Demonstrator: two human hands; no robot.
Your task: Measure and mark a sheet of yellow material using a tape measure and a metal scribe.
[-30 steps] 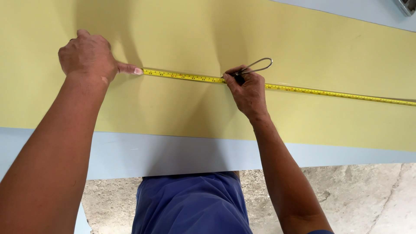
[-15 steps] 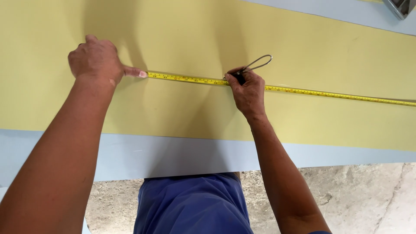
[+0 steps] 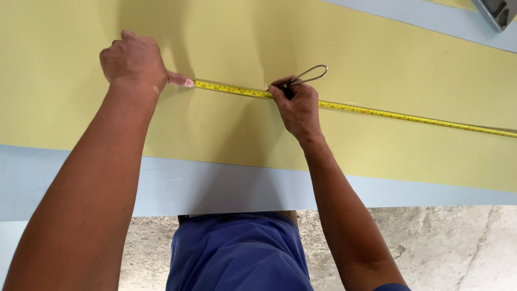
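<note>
While the person's blue-clad lap (image 3: 237, 253) sits lowest in view above the rough concrete floor (image 3: 431, 248), both forearms reach up and away across the pale blue border (image 3: 215, 186) of the work surface onto the yellow sheet (image 3: 377, 59). Over the last second the left hand (image 3: 134, 62) has slid a little to the right along the sheet, and the near end of the yellow measuring tape (image 3: 377, 112) has gone with it, so the tape's zero now lies closer to the right hand; the measure appears to be in the course of being reset rather than read. The left hand is curled into a loose fist, thumb stretched out and pressing the tape's end flat. The right hand (image 3: 299, 108) has barely moved; its fingers are bunched tight around a small dark-tipped tool with a thin wire loop (image 3: 312, 73) standing out beyond the knuckles, its tip touching the tape's edge. What kind of tool it is cannot be told, perhaps a marker or scriber. Beyond, the tape runs off to the right edge, and a grey metal object (image 3: 498, 12) pokes in at the far corner.
</note>
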